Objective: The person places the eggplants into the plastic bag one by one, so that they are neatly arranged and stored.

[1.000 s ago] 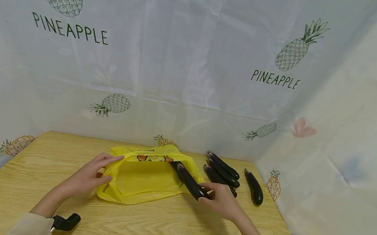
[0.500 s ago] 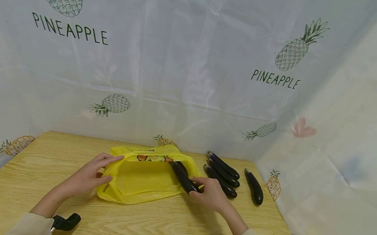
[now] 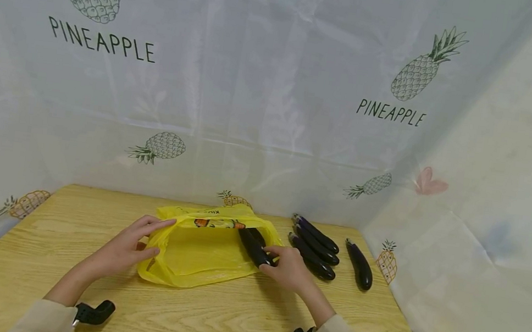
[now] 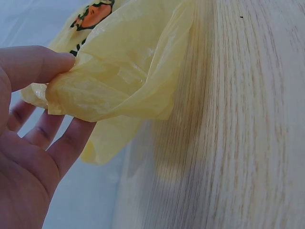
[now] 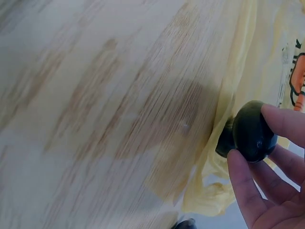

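The yellow bag (image 3: 200, 257) lies on the table (image 3: 167, 320), its mouth agape toward the person; the left hand (image 3: 123, 248), at the bag's nine o'clock, holds the rim lightly between thumb and spread fingers; the right hand (image 3: 289, 271), between three and four o'clock, pinches the rounded end of the held eggplant (image 3: 252, 247) between thumb and fingertips; that eggplant slants toward ten or eleven o'clock, its far end inside the mouth, close against another dark eggplant (image 3: 258, 236); whether they touch, I cannot tell. The step looks best done by feeding it along its own length, low beneath the printed upper rim, the film steadied without tugging; release suits once the blunt end clears the lower edge, since thin film may snag; a cluster of eggplants (image 3: 314, 250) lies apart at two to three o'clock, a lone eggplant (image 3: 359, 265) farther out at three.
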The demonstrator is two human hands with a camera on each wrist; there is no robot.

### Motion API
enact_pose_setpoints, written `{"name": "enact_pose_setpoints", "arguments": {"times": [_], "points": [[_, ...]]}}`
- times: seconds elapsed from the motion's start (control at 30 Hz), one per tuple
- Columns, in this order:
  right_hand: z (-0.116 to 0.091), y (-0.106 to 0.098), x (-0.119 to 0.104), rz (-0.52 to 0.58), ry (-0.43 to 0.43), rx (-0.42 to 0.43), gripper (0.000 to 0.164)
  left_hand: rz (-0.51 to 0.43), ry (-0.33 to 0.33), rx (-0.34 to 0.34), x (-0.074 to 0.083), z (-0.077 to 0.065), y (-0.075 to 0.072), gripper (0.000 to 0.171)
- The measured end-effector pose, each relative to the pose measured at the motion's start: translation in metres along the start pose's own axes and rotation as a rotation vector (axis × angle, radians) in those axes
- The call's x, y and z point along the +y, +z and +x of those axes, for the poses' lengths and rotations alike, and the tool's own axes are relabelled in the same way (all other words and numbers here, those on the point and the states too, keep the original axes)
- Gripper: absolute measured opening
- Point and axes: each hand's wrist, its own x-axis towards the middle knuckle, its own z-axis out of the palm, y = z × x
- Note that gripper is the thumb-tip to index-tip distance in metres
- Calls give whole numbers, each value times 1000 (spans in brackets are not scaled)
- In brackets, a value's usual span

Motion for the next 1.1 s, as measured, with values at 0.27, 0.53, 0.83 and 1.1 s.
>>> {"name": "enact_pose_setpoints", "arguments": {"times": [0.27,0.53,0.83,1.1], "points": [[8,10,-4,-9,28,17,44,-42,-5,-2,0,-1,0,70],[13,17,-1,-32,12,54,41,-57,-9,-9,1,0,1,70],[14,24,0,-24,-10,98,38,-52,14,-4,-1,0,1,69],[16,25,1,-26,-11,89,40,-52,14,-1,0,0,1,70]]}}
